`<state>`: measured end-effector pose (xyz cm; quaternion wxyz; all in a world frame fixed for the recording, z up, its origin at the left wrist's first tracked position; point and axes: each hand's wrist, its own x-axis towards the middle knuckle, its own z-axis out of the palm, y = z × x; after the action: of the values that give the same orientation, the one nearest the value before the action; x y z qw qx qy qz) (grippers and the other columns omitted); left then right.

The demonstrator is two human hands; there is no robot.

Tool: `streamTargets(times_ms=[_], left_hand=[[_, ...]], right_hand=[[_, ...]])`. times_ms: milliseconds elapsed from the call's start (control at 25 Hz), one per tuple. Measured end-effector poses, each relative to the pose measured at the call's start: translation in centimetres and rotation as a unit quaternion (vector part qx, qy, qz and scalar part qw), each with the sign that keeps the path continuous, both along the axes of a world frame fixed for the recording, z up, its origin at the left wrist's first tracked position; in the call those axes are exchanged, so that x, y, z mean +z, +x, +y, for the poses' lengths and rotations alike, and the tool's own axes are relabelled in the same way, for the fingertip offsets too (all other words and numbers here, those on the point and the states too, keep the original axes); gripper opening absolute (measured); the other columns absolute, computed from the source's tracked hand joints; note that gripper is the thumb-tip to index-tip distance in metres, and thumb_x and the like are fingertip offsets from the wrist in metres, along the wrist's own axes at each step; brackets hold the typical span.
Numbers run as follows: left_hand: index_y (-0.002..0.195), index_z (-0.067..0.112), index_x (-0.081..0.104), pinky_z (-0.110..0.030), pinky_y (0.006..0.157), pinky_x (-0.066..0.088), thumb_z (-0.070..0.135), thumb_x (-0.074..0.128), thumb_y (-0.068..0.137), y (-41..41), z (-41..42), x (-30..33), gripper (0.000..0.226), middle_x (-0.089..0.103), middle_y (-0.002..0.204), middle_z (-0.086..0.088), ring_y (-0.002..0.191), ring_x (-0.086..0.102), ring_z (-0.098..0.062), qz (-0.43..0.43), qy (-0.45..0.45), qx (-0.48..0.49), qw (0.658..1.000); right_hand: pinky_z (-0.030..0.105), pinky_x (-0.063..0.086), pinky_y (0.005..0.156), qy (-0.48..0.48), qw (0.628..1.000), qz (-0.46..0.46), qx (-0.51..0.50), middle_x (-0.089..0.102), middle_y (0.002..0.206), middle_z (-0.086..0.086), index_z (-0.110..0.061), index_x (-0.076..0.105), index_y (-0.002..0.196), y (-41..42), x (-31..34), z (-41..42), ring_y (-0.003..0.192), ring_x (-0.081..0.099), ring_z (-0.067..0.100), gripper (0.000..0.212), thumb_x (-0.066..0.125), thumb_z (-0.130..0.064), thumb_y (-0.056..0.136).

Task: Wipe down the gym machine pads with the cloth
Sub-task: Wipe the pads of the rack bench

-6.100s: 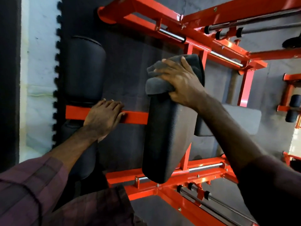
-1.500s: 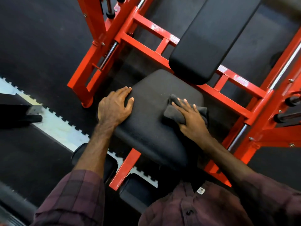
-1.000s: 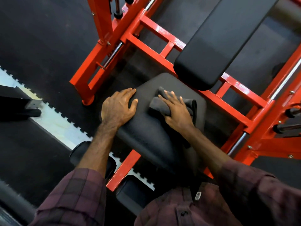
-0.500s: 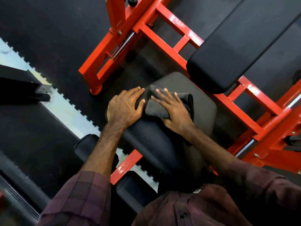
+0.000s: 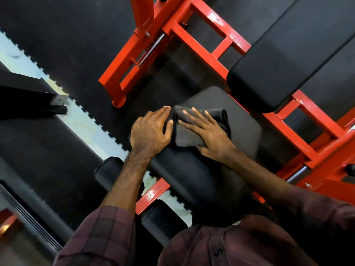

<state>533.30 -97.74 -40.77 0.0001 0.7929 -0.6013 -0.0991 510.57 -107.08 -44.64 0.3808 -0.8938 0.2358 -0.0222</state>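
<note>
A folded dark grey cloth (image 5: 215, 117) lies on the black seat pad (image 5: 244, 129) of the red machine. My right hand (image 5: 209, 135) presses flat on the cloth with straight, spread fingers. My left hand (image 5: 150, 132) rests flat on the seat pad's left edge, its fingers touching the cloth's left side. A long black back pad (image 5: 284, 58) slants up to the upper right, above the seat.
The red steel frame (image 5: 201, 41) runs around and under the pads. Two black roller pads (image 5: 109, 169) sit below my left forearm. The floor is black rubber matting (image 5: 57, 45) with a pale toothed strip (image 5: 84, 123); another dark machine base (image 5: 28, 93) stands at the left.
My right hand has slid the cloth leftward across the seat pad until it meets my left hand. Six seconds back it was wiping a different upright pad.
</note>
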Motion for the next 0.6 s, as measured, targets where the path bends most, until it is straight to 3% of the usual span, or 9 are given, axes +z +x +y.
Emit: streamTargets(times_ms=[120, 240, 320, 480, 600], left_hand=[[0.146, 0.021, 0.064, -0.040, 0.078, 0.055, 0.043, 0.055, 0.101, -0.1, -0.2, 0.1, 0.050, 0.067, 0.143, 0.005, 0.110, 0.069, -0.020, -0.007, 0.005, 0.002, 1.000], [0.140, 0.019, 0.066, -0.040, 0.074, 0.053, 0.043, 0.055, 0.100, -0.2, -0.4, 0.2, 0.049, 0.071, 0.134, 0.003, 0.102, 0.069, -0.022, -0.025, 0.017, -0.004, 1.000], [0.134, 0.016, 0.067, -0.041, 0.072, 0.053, 0.043, 0.058, 0.095, 0.0, -0.4, 0.3, 0.049, 0.073, 0.124, -0.001, 0.097, 0.069, -0.026, -0.015, 0.019, 0.003, 1.000], [0.150, 0.022, 0.057, -0.042, 0.079, 0.053, 0.057, 0.052, 0.099, 0.0, -0.5, 0.4, 0.062, 0.068, 0.137, 0.002, 0.107, 0.068, -0.024, -0.027, 0.043, -0.019, 0.999], [0.154, 0.027, 0.053, -0.042, 0.082, 0.052, 0.067, 0.045, 0.101, -0.1, -0.6, 0.2, 0.066, 0.065, 0.141, 0.006, 0.109, 0.067, -0.023, -0.034, 0.058, -0.013, 0.998]], right_hand=[[0.062, 0.013, 0.128, 0.008, 0.999, 0.031, -0.019, 0.017, 0.175, -0.006, -0.033, 0.033, 0.164, -2.6, -1.0, -2.0, 0.164, 0.008, 0.023, 0.087, 0.051, -0.028, 0.078], [0.065, 0.010, 0.127, 0.040, 0.992, 0.062, -0.103, 0.024, 0.173, -0.008, -0.034, 0.037, 0.162, 3.9, -0.9, -3.5, 0.163, 0.011, 0.026, 0.082, 0.056, -0.027, 0.082], [0.062, 0.006, 0.129, 0.057, 0.996, 0.022, -0.071, 0.028, 0.172, -0.005, -0.029, 0.041, 0.161, 6.3, -0.7, -3.4, 0.163, 0.012, 0.027, 0.078, 0.062, -0.027, 0.085], [0.056, 0.005, 0.131, 0.014, 0.999, -0.018, 0.028, 0.023, 0.174, -0.001, -0.025, 0.039, 0.162, -0.2, -2.3, -4.4, 0.163, 0.011, 0.024, 0.082, 0.057, -0.024, 0.081], [0.067, 0.015, 0.125, 0.029, 0.993, 0.065, -0.097, 0.031, 0.171, 0.001, -0.027, 0.041, 0.160, 0.9, -3.9, -7.5, 0.161, 0.019, 0.031, 0.083, 0.052, -0.028, 0.078]])
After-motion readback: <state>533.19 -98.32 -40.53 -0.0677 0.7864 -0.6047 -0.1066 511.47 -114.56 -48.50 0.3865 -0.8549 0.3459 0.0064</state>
